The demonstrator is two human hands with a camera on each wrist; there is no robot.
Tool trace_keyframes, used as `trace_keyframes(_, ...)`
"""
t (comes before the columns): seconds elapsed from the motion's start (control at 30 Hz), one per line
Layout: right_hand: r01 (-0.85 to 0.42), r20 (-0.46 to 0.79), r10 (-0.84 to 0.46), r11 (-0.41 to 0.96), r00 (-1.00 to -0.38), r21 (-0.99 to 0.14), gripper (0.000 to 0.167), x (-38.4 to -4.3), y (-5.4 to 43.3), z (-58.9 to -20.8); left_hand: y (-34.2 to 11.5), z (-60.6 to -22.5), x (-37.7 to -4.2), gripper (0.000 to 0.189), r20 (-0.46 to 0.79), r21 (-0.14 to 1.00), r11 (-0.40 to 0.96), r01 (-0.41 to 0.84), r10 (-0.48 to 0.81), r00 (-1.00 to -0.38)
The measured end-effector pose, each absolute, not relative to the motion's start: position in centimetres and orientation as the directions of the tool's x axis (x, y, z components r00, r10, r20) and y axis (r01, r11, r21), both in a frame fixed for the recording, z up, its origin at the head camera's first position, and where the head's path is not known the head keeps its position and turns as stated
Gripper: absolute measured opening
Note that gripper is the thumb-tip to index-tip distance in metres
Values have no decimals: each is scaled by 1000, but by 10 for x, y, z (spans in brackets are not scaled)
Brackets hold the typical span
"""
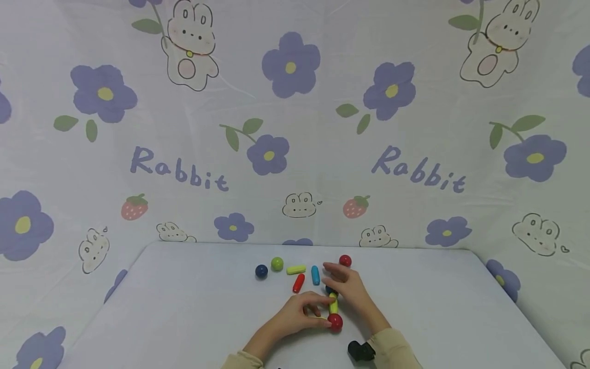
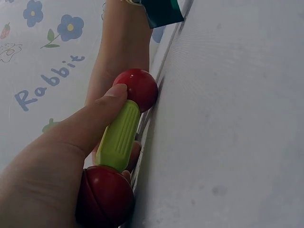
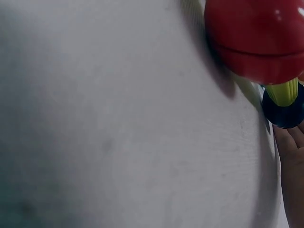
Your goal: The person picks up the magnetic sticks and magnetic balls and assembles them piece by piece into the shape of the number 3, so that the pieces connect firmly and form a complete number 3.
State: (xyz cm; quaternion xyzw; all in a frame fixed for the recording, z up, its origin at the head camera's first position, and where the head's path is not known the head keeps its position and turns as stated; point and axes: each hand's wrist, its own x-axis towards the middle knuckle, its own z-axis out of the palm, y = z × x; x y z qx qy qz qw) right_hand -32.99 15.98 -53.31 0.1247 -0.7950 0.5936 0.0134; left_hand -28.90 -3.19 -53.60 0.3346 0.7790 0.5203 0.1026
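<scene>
In the head view my left hand (image 1: 299,312) pinches a joined toy piece of balls and rods, its thumb against a red ball (image 1: 335,323). The left wrist view shows a yellow-green rod (image 2: 118,135) between that red ball (image 2: 135,90) and another red ball (image 2: 104,197) close to the palm. A second yellow-green rod (image 1: 333,303) runs away from the thumb's ball to a dark blue ball (image 1: 331,289). My right hand (image 1: 350,287) is at this blue ball, fingers extended and partly covering it; firm contact cannot be told.
Beyond the hands on the white table (image 1: 184,307) lie a dark blue ball (image 1: 261,271), a green ball (image 1: 277,264), a yellow-green rod (image 1: 296,269), a red rod (image 1: 298,283), a blue rod (image 1: 315,275) and a red ball (image 1: 345,261). A patterned curtain (image 1: 295,128) hangs behind.
</scene>
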Motion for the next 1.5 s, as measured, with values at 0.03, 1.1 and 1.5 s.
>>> trace_keyframes(0.03,-218,170,-194,256,-966,-942,45,-331,160,-533,-32,-536,-289,47,188,878,237,415,627,-756)
trace_keyframes(1.1,-264,123,-311,463,-942,-846,49,-343,140,-526,-35,-538,-291,50,228,867,211,452,639,-735)
trace_keyframes(1.5,-255,166,-251,384,-954,-887,49,-339,143,-528,-32,-541,-292,50,243,869,188,457,643,-726)
